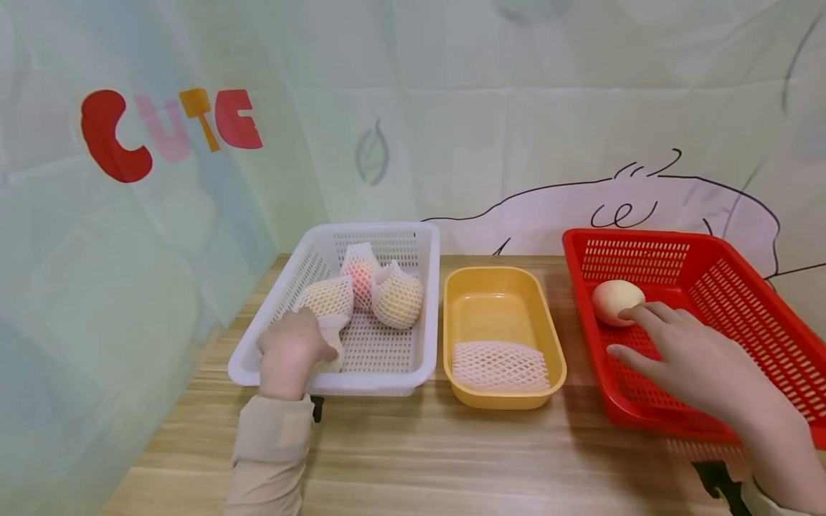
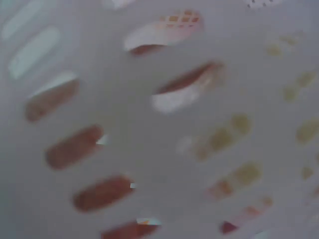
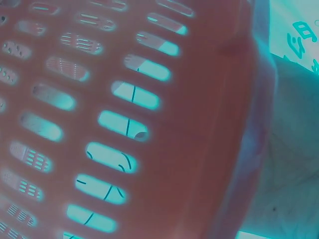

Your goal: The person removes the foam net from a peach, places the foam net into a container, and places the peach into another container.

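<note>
My left hand [image 1: 293,344] reaches down into the left front of the white basket [image 1: 431,301], holding a fruit in a white foam net [image 1: 333,333]; the hand covers most of it. Just behind sits a pale fruit in a foam net [image 1: 328,295]. A reddish netted fruit [image 1: 361,278] and another pale netted one [image 1: 397,297] lie farther back and right. Over the red basket [image 1: 594,358], my right hand [image 1: 690,355] has its fingers extended, index fingertip right at a bare, pale round fruit [image 1: 616,301], thumb apart from it.
Between the baskets stands a yellow tray [image 1: 497,304] with a flat pinkish-white foam net [image 1: 500,367] at its front. The slotted white basket wall [image 2: 119,114] fills the left wrist view; the red basket wall [image 3: 184,124] dominates the right wrist view. A printed cloth [image 1: 400,107] hangs behind the wooden table [image 1: 413,459].
</note>
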